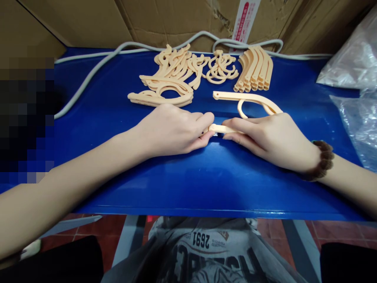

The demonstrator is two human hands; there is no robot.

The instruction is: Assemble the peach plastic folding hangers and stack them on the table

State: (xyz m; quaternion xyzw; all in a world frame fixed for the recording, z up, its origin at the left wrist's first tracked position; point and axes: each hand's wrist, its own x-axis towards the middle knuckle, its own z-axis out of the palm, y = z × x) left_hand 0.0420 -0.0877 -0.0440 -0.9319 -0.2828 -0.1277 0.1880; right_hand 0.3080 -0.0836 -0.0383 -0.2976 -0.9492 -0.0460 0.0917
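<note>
My left hand (173, 129) and my right hand (271, 139) meet at the middle of the blue table (206, 184), both closed on a peach plastic hanger part (219, 128) held between their fingertips. Its curved hook and long arm (250, 100) stick out behind my right hand. A dark bead bracelet (322, 161) circles my right wrist.
Farther back lie a stack of peach hanger pieces (165, 92), a heap of small hooks (220, 67) and a row of curved bars (255, 70). A grey cable (97, 67) runs along the back. Cardboard boxes (165, 19) stand behind; clear plastic bags (356, 78) sit at the right.
</note>
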